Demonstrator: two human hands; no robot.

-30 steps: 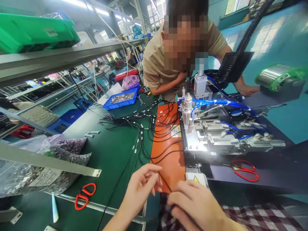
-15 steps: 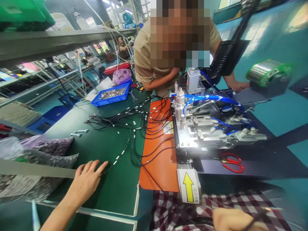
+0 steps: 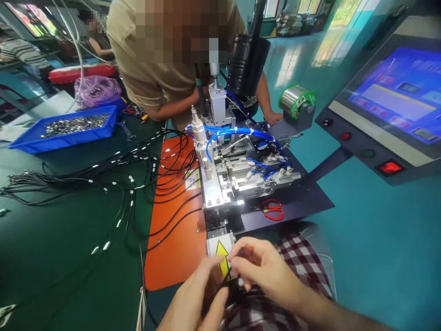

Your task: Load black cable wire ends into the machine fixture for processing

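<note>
My right hand (image 3: 265, 271) is closed, thumb and fingers pinching a thin black cable (image 3: 226, 277) above my lap. Facing it, my left hand (image 3: 196, 294) curls around the same cable, its thumb and forefinger on either side of it. Both hands are slightly blurred, and the cable's end is hidden between the fingers. Just beyond them is a white guide block with a yellow arrow (image 3: 223, 250). Behind that stands a metal machine with clamps (image 3: 237, 174). Black cables with white tags (image 3: 113, 158) run from a bundle across an orange plate (image 3: 175, 257) to the machine's edge.
Red-handled scissors (image 3: 274, 210) lie on the machine's dark base. A blue tray of small metal parts (image 3: 69, 133) sits at the back left, near a wrench (image 3: 127, 131). A solder wire spool (image 3: 296, 101) and a control screen (image 3: 396, 99) stand right. Another person leans in opposite.
My left hand has left the green table at the left and come to my right hand at the cable. My right hand has risen into fuller view. The view has swung right, showing the screen.
</note>
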